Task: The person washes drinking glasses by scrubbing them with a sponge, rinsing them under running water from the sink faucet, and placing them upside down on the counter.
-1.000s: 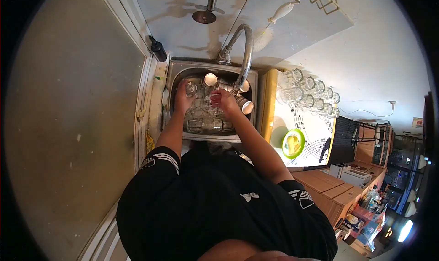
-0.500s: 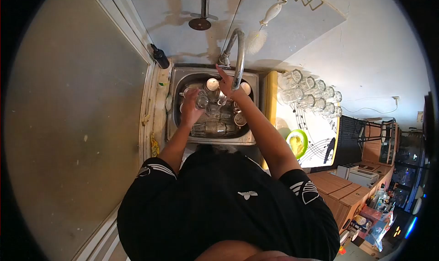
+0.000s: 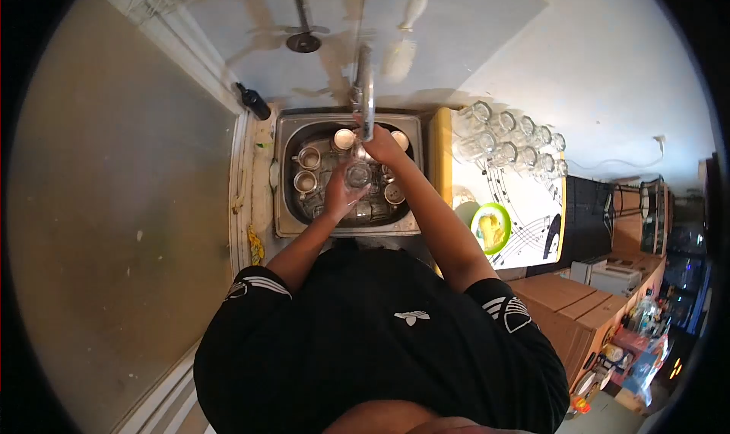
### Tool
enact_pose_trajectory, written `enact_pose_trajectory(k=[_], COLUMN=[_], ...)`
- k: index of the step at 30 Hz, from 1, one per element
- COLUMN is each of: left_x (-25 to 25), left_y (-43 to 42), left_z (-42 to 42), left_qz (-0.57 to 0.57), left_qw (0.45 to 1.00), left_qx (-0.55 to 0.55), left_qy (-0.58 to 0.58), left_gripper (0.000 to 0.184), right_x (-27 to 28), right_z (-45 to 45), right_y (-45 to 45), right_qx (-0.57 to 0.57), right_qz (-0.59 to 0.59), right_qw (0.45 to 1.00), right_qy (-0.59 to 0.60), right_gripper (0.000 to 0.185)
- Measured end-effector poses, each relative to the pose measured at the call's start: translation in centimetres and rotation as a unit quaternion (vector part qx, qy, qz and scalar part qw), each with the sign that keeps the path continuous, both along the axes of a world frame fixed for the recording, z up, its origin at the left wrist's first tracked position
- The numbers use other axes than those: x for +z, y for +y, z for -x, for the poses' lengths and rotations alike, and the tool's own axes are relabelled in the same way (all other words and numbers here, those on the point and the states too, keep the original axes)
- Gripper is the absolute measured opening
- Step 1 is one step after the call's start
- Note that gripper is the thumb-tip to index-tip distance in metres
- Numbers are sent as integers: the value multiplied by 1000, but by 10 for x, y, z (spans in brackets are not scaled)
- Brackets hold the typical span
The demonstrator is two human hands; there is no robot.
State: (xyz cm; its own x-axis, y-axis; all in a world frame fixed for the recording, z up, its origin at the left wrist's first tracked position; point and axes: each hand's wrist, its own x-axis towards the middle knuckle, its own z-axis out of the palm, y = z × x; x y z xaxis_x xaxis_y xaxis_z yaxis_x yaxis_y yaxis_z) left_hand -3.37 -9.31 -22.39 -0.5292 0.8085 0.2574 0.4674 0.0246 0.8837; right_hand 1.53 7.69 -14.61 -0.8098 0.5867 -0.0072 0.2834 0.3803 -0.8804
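As L hand (image 3: 337, 197) grips round clear glass (image 3: 357, 176), curved chrome tap's (image 3: 369, 99) beside R hand (image 3: 378, 146).
Prob. rinsing; next needs firm hold; R grip unclear.

Right grip (image 3: 379, 143) partly behind blurred faucet (image 3: 368, 92)

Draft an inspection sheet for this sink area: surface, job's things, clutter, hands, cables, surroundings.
Surface: metal sink; white counter with note pattern.
Job's things: held glass; cups in sink; glasses in rows on counter.
Clutter: green bowl on counter; dark bottle near sink.
Hands: left hand holds the glass; right hand near faucet, grip unclear.
Cables: plug and cord on right-hand wall.
Surroundings: brush behind sink; large beige panel at left.
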Motion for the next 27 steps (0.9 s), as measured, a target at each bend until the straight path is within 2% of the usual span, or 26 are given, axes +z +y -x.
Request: enact_pose_trajectory(k=[1,2,4,5,6,7,8,9,10,12,14,15,16,18,19,20,21,22,23,24,27], left_x=[-2,-8,-26,-29,-19,-14,-12,-11,-11,2,44,52,59,71,68,69,71,72,70,73,81], left_y=[-1,-1,3,3,5,8,13,19,23,31,39,38,42,59,67,72,75,75,78,79,80], left_z=[-4,-7,-8,-8,-7,-8,-11,-14,-20,-37,-57,-63,-72,-96,-104,-111,-117,-121,-122,-126,-131], left_qz=[52,51,61,65,65,70,80,108,134,152,168,168,170,165,152,151,140,126,131,123,109], left_qw=[997,997,977,978,935,869,871,817,750,750,644,656,659,600,571,571,569,566,544,559,574], left_qx=[13,-8,43,17,37,61,43,131,222,227,260,172,169,184,175,177,121,67,66,48,68], left_qy=[-53,-51,-198,-197,-347,-487,-483,-551,-609,-603,-699,-715,-713,-761,-788,-788,-801,-812,-826,-818,-808], left_gripper=[58,58,48,48,42,36,36,30,25,30,41,54,54,53,55,55,56,57,57,58,57], right_x=[2,2,31,35,40,46,50,49,51,55,50,53,58,50,43,35,27,18,10,8,5], right_z=[-9,-24,-66,-88,-110,-133,-155,-177,-198,-239,-278,-294,-307,-325,-330,-333,-336,-338,-339,-339,-341], right_y=[5,3,-12,-17,-23,-29,-36,-41,-47,-55,-57,-58,-58,-53,-52,-51,-48,-46,-42,-38,-31], right_qx=[14,12,-15,-38,-62,-79,-93,-139,-154,-226,-293,-309,-316,-330,-331,-333,-330,-319,-318,-316,-286], right_qz=[-10,9,58,61,62,88,114,108,110,24,-97,-157,-186,-191,-191,-167,-144,-145,-150,-156,-152], right_qw=[997,999,996,996,995,992,989,982,980,972,941,920,898,855,855,852,850,855,855,855,855], right_qy=[-73,-43,-59,-58,-57,-37,-16,-61,-58,-58,-136,-183,-243,-351,-350,-367,-384,-382,-382,-381,-405], right_gripper=[44,37,32,29,29,30,30,29,29,27,28,30,35,47,47,55,63,63,67,71,68])
